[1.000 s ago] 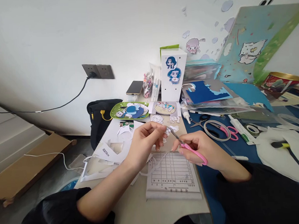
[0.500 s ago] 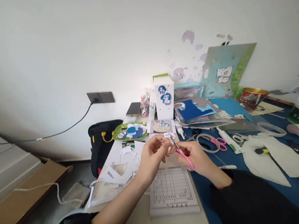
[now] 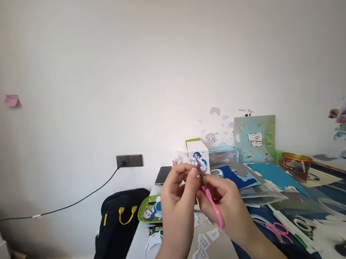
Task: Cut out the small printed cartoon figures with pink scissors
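Note:
My right hand [image 3: 230, 204] is closed round the pink-handled scissors [image 3: 216, 211], whose blades point up and away from me. A small piece of paper [image 3: 194, 162] with a line drawing shows at the fingertips, beside the blades. My left hand [image 3: 178, 202] pinches it between thumb and fingers, close against the right hand. Both hands are raised in front of a white box [image 3: 202, 145] with blue-haired character stickers. Below them, paper cutouts [image 3: 201, 257] with line drawings lie on the beige board [image 3: 220, 256].
A green tray [image 3: 141, 210] holding cutouts stands at the left, near a black bag [image 3: 120, 228]. Blue sheets [image 3: 273, 173], a second pink pair of scissors [image 3: 279, 232], a tape roll [image 3: 302, 225] and a red-gold tub [image 3: 296, 162] lie to the right.
The view has tilted upward, showing more wall. Both hands have risen with the paper and scissors and now overlap the white box. Paper cutouts on the board have come into sight.

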Demonstrator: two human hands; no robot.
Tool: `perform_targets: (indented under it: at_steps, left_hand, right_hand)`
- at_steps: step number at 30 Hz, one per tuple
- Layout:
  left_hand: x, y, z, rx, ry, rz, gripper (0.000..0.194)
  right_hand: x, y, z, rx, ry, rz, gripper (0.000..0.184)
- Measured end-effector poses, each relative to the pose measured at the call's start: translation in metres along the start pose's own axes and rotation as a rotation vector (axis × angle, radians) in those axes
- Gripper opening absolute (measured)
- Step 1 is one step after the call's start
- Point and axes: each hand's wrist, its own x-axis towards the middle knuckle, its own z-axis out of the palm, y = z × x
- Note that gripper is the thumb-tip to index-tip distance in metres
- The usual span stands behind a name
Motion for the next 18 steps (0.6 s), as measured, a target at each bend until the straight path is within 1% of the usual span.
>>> perform_targets:
  at_steps: [3,6,10,12,16,18]
  left_hand:
    - [-0.001,0.002,-0.003,0.063,-0.002,0.032,0.01]
    - [0.0,-0.001,-0.002,0.128,0.024,0.072,0.007]
    - [0.0,-0.003,0.0,0.172,0.002,0.053,0.01]
    - [0.0,-0.003,0.0,0.185,-0.018,0.039,0.01]
    - [0.0,0.002,-0.002,0.168,-0.029,0.016,0.012]
    - [0.001,0.006,-0.004,0.163,-0.057,0.0,0.013]
  right_hand:
    - [-0.001,-0.001,0.003,-0.015,-0.007,-0.012,0.012]
    - [-0.004,0.003,-0.002,-0.073,0.007,-0.03,0.015]
    - [-0.007,0.009,-0.01,-0.167,0.025,-0.075,0.016]
    - [-0.008,0.01,-0.013,-0.172,0.008,-0.074,0.016]
    - [-0.009,0.005,-0.018,-0.129,-0.067,-0.044,0.019]
    - [-0.008,0.002,-0.02,-0.09,-0.109,-0.028,0.017]
